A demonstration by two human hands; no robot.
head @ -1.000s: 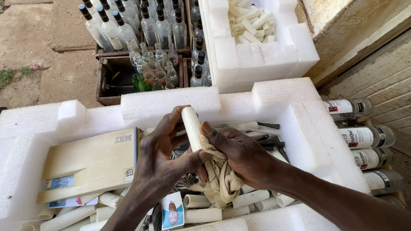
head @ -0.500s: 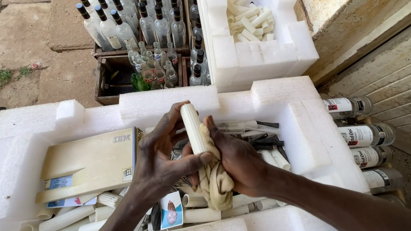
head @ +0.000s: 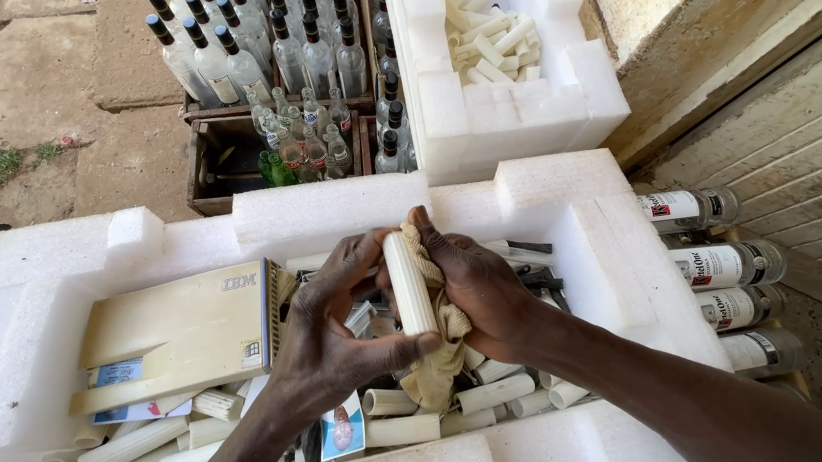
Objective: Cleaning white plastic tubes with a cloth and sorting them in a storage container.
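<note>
- We see the left hand [head: 335,339] at the lower centre of the frame, its grip closed around a cream plastic tube [head: 409,283]; the thumb presses on the lower end of the tube.
- The right hand [head: 481,288] comes in from the right side and holds a beige cloth [head: 440,349] wrapped against the same tube, so its grip is closed on cloth and tube together.
- Compared with half a second ago, the tube stands a little more upright and the left fingers lie more over its side; the cloth hangs lower under the hands. The hands stayed at the same place over the box.
- The tube is held above the middle of a white foam box [head: 575,202], not touching its walls.
- Inside the box, more short tubes [head: 496,390] lie under the hands, and a flat cream casing [head: 175,334] fills the left part.
- The far wall of the box is near the fingertips; the most open room is to the right of the hands, toward the thick right wall.
- A second foam box [head: 585,97] with tubes stands at the upper centre, touching the first one.
- A crate of clear bottles [head: 247,55] is at the upper left, and lying bottles [head: 719,266] are at the right edge, well apart from the hands.
</note>
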